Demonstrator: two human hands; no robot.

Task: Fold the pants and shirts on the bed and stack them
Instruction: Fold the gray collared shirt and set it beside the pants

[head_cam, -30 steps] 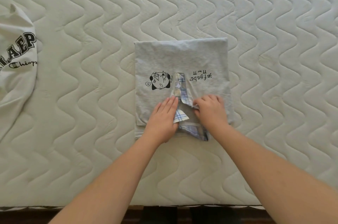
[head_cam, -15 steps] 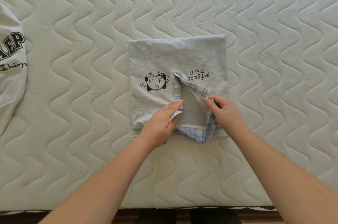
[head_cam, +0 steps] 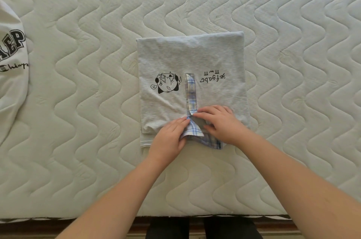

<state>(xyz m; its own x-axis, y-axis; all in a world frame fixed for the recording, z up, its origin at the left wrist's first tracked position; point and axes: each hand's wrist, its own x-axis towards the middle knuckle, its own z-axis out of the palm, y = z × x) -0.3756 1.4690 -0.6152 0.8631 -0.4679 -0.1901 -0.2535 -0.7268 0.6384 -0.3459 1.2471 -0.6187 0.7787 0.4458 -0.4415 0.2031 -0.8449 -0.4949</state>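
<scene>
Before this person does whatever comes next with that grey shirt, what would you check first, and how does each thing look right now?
1. Grey shirt folded into a neat rectangle: ok, edges look square.
2. Plaid collar closed and flat: not ok, the placket lies straight but the lower flaps still stand open.
3. Left hand holding the collar: ok, fingers press the left flap.
4. Right hand holding the collar: ok, fingertips press down at the placket's base.
5. Mattress around the shirt free for sliding: ok.
6. White shirt at the left edge folded: cannot tell, mostly out of frame.
</scene>
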